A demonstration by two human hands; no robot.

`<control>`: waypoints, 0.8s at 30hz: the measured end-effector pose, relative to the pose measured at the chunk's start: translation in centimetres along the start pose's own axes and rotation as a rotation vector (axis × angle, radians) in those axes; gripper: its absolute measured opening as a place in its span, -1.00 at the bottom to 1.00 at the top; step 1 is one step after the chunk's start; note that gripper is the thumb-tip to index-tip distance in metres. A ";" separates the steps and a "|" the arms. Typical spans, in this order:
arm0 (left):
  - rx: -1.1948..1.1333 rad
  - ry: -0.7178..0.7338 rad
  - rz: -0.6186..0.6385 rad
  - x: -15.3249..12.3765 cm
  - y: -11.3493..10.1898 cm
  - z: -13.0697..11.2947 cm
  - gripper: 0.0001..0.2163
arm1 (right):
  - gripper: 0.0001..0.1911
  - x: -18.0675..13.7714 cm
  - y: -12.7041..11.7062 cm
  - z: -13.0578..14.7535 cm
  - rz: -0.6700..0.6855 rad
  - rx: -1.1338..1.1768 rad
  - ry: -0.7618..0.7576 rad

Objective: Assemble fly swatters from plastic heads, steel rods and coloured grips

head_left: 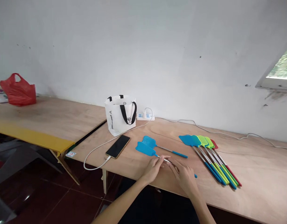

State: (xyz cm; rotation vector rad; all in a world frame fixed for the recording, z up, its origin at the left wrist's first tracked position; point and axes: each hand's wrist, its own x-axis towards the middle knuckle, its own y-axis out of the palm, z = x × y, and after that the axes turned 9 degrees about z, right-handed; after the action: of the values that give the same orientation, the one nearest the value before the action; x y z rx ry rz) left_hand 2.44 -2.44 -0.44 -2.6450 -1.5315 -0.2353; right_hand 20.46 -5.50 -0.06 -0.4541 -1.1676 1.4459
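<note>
Near the table's front edge, my left hand is closed on the metal shaft of a blue fly swatter, close to its head. My right hand grips the same shaft farther along, and the blue end of the handle pokes out beyond it. Part of the shaft and handle is hidden by my fingers. Just behind lies a second blue fly swatter, its head partly covered by the held one. To the right, several fly swatters in blue, green, yellow-green and red lie side by side, heads overlapping.
A phone on a white charging cable lies to the left. Behind it stand a white bag with black handles and a power strip by the wall. A red plastic bag sits on the neighbouring table.
</note>
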 end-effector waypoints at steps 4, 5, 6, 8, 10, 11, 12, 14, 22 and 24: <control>0.009 -0.077 -0.119 0.7 -0.6 0.9 -0.36 | -0.66 0.2 0.5 -1.8 -0.016 -0.023 -0.011; 0.025 -0.085 -0.131 0.8 -0.6 1.0 -0.35 | -0.67 0.2 0.9 -2.2 -0.022 -0.046 -0.011; 0.056 -0.089 -0.133 0.9 -0.6 1.1 -0.34 | -0.68 0.2 1.3 -2.6 -0.025 -0.076 -0.012; 0.138 -0.092 -0.127 0.8 -0.5 1.1 -0.39 | -0.66 0.0 1.9 -3.1 -0.023 -0.147 -0.016; 0.229 -0.090 -0.129 0.7 -0.4 1.1 -0.45 | -0.64 -0.1 2.2 -3.4 -0.026 -0.205 -0.011; 0.277 -0.078 -0.130 0.7 -0.3 1.1 -0.48 | -0.64 -0.2 2.2 -3.5 -0.030 -0.225 -0.004; 0.334 -0.055 -0.126 0.7 -0.3 1.1 -0.50 | -0.64 -0.2 2.2 -3.7 -0.036 -0.239 0.008; 0.488 0.022 -0.092 0.7 -0.1 1.2 -0.54 | -0.63 0.0 2.2 -3.9 -0.056 -0.272 0.032; 1.079 0.170 0.103 -0.1 0.3 1.5 -0.72 | -0.61 1.0 2.9 -4.0 -0.191 -0.415 -0.003; 1.139 0.168 0.113 -0.3 0.4 1.3 -0.71 | -0.65 1.0 2.9 -3.7 -0.156 -0.376 0.009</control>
State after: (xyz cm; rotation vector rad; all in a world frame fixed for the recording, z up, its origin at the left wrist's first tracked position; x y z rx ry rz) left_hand 2.81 -2.69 -1.81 -1.7167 -0.9756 0.3283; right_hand 21.72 -2.71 -3.78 -0.6126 -1.4419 1.0907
